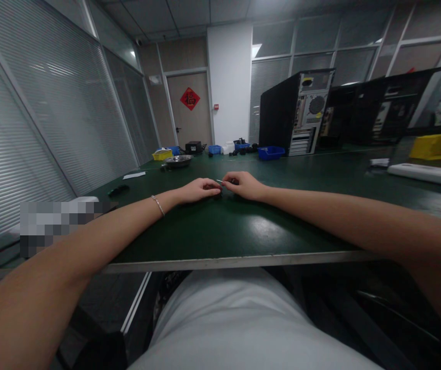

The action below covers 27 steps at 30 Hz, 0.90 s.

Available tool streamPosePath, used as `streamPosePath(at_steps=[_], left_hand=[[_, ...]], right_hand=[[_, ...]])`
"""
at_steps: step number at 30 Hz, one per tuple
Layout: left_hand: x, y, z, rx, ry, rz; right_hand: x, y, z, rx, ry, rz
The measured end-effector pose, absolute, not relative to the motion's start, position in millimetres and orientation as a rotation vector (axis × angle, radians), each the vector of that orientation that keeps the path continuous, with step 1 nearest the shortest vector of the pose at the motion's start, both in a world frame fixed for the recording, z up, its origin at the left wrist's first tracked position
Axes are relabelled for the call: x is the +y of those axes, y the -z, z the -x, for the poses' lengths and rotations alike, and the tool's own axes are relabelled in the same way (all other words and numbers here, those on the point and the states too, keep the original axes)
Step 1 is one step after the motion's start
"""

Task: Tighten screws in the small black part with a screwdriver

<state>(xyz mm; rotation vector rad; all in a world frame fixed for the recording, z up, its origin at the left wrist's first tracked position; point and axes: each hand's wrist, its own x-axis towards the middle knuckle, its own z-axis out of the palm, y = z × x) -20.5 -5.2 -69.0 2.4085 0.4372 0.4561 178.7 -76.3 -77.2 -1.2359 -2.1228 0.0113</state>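
My left hand point(199, 190) rests on the green tabletop with its fingers curled round a small dark, reddish part point(217, 193), whose kind is too small to make out. Close beside it on the right, my right hand point(243, 185) pinches a thin, pale metal tool point(219, 181). The tool's tip points left, toward the small part; whether the two touch I cannot tell. Fingers cover most of both things. A thin bracelet point(158, 205) circles my left wrist.
Toward the back of the green table point(205, 236) stand a metal dish point(178, 161), a yellow bin point(162, 154), a blue bin point(271, 152) and a black computer case point(297, 113). A white paper point(134, 175) and a dark green object point(118, 190) lie at left.
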Motion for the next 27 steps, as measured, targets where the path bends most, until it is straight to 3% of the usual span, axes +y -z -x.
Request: streamPosePath(at_steps=[10, 20, 27], left_hand=[[-9.0, 66.2, 22.6, 0.456, -0.387, -2.456], [-9.9, 60.4, 25.7, 0.474, -0.32, -2.382], [-1.8, 59.9, 32.8, 0.419, -0.348, -2.174]], right_hand=[[-75.4, 75.9, -178.3, -2.124, -0.04, 1.209], [-76.2, 59.1, -190.7, -2.341, -0.464, 1.248], [-77.7, 53.0, -191.1, -2.489, -0.432, 1.223]])
